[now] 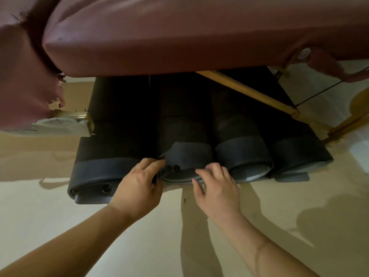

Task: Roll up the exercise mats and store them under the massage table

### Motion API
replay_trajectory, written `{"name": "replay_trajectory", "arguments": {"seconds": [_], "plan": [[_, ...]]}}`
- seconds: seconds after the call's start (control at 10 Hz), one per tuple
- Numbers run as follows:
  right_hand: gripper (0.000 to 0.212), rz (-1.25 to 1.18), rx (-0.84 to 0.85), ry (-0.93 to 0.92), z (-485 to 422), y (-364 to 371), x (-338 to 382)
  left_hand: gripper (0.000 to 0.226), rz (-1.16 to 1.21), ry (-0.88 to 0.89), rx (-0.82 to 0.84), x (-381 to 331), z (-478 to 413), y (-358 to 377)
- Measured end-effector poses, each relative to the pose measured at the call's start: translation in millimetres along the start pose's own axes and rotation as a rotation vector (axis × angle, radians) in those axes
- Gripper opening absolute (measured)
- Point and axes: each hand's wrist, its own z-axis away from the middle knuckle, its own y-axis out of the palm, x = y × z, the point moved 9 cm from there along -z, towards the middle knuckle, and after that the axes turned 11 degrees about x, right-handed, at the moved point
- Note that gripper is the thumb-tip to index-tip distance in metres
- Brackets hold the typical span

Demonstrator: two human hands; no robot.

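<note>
Several rolled dark exercise mats lie side by side on the floor, their far ends under the maroon massage table [179, 41]. The second mat [187, 154] has a loose, crumpled outer flap at its near end. My left hand [139, 186] grips that flap at the left side of the roll's end. My right hand [217, 186] rests with spread fingers on the right side of the same end. A flatter mat [103, 172] lies to the left, and two tight rolls [243, 154] [297, 154] lie to the right.
A wooden table leg brace [247, 90] slants over the right-hand rolls, with a thin cable [319, 92] beside it. Torn upholstery and a foam corner [60, 124] hang at the left. Pale tiled floor [79, 226] stretches in front of the mats.
</note>
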Motion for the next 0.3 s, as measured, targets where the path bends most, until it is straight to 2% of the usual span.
{"name": "replay_trajectory", "arguments": {"seconds": [0.1, 0.2, 0.3], "plan": [[0.022, -0.036, 0.228, 0.142, 4.5, 2.9, -12.7, 0.052, 0.091, -0.024, 0.045, -15.4, 5.0, 7.8], [0.033, -0.169, 0.536, 0.349, 21.4, 24.8, -27.1, 0.055, 0.081, -0.04, 0.098, -24.8, 16.6, 15.5], [0.033, -0.309, 0.547, 0.457, 33.9, 26.9, -24.7, 0.06, 0.108, -0.14, 0.08, -16.6, 34.2, 14.7]]}}
